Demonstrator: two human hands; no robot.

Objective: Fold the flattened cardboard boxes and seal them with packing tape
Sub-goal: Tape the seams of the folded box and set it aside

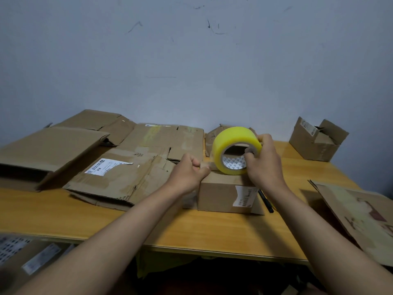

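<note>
Right hand (262, 160) grips the yellow tape roll (235, 150) standing on edge on top of the small folded box (225, 192). Left hand (188, 171), fingers curled, pinches the tape end at the box's top left edge. Flattened boxes (125, 167) lie left of the box on the table (191, 226).

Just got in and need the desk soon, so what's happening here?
A person is taping up a small cardboard box on the wooden table. The right hand grips a yellow roll of packing tape above the box, while the left hand pinches the tape's free end at the box's top edge. Flattened cardboard boxes lie to the left; another folded box sits far right.
</note>
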